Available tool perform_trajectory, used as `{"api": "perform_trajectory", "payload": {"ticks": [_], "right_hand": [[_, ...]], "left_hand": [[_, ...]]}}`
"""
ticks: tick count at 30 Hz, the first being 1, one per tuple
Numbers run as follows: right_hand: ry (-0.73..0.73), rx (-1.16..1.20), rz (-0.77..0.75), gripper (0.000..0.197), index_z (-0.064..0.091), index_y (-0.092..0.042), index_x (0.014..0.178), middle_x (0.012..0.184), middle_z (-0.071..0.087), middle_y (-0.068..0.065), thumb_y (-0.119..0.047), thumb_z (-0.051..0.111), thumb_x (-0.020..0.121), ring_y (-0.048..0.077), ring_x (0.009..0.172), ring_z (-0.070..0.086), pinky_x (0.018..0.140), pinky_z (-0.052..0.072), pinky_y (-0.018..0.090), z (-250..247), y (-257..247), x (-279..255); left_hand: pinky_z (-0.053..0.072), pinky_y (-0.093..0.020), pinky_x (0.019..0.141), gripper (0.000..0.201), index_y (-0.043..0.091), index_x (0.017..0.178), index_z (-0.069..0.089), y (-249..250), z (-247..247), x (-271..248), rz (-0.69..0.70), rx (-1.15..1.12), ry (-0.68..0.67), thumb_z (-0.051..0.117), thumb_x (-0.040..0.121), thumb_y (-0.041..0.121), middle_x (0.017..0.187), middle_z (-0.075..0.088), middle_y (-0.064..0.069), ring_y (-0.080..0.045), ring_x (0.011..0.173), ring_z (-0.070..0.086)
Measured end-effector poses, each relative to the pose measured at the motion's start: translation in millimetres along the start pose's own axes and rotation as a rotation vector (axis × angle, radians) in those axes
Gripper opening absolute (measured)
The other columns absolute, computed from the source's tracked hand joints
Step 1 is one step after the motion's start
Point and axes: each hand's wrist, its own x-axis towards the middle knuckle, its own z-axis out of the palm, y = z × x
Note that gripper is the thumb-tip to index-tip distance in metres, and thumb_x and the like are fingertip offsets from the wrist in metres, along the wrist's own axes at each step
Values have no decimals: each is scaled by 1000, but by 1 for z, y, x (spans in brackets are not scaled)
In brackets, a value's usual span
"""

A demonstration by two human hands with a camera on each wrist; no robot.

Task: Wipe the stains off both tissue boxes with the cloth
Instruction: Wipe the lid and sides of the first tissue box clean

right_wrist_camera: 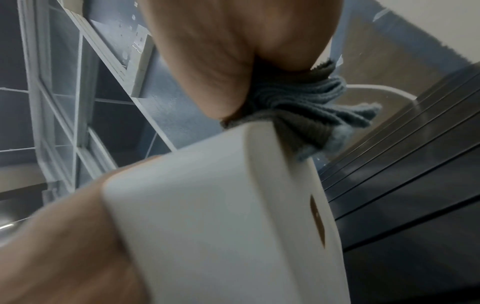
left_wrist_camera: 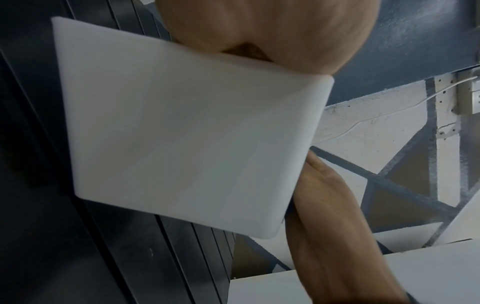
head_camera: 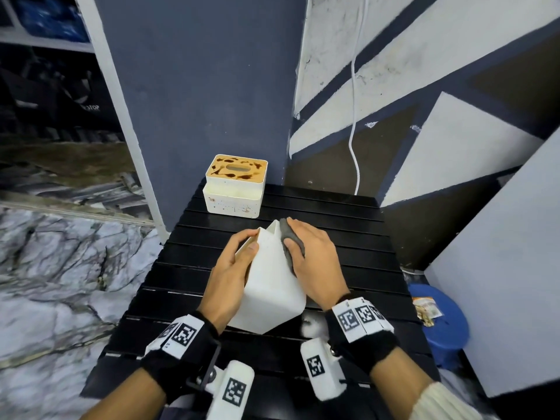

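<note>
The left hand [head_camera: 231, 268] is gripping the near tissue box [head_camera: 269, 286], tipped on edge on the black slatted table [head_camera: 348, 237], while the right hand [head_camera: 315, 262] is pressing the bunched grey cloth [head_camera: 292, 241] against its upper right face. The right wrist view is showing the cloth's ribbed folds (hidden from the head camera). The far tissue box [head_camera: 235, 189] is sitting upright at the table's back edge, its top blotched with brown stains; what either box holds is not showing.
</note>
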Motion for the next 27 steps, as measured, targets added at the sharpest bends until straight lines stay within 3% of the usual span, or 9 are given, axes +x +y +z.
{"api": "perform_trajectory", "payload": {"ticks": [6,12,15,18,20,24,27], "right_hand": [[-21,18,-82,39,51,-22,136,135,54,-7,-26,51,97,9,123,42,94,13,-3,-2,-2,-16],[-12,15,-9,41,48,-21,138,138,53,-3,-25,49,97,16,128,43,103,24,17,-1,3,12],[8,47,-118,42,49,-23,137,138,52,-7,-23,53,96,11,127,42,110,28,22,4,-11,-17],[-18,55,-207,42,50,-25,136,136,53,-8,-27,52,95,7,124,42,109,29,21,6,-20,-29],[-33,52,-189,41,50,-24,137,136,54,-8,-27,51,96,7,123,42,109,30,22,5,-20,-15],[-34,32,-137,41,48,-23,138,137,53,-6,-28,49,97,10,125,41,110,33,32,6,-21,6],[-19,0,-188,42,47,-24,139,140,50,-7,-28,49,97,9,127,39,112,27,25,10,-28,-12]], "left_hand": [[54,-40,91,21,45,117,64,-2,-2,1,-6,1,-12,51,103,35,110,72,11,-20,104,69],[53,-41,96,21,46,118,63,-1,1,1,4,35,-4,49,104,39,109,72,14,-16,105,67],[53,-38,93,23,43,117,64,-1,-1,0,18,21,15,48,104,34,108,73,13,-16,103,69],[53,-39,96,25,43,114,65,-2,-3,1,20,3,8,46,105,30,109,73,13,-13,104,69],[51,-39,100,23,45,114,65,-3,-4,2,17,14,4,47,104,35,112,72,15,-11,108,67],[50,-41,102,23,47,118,63,-5,-5,4,25,27,14,48,102,41,114,70,17,-10,111,65],[51,-32,95,25,45,115,64,-5,-6,2,33,7,12,44,106,31,111,71,17,-6,107,66]]}}
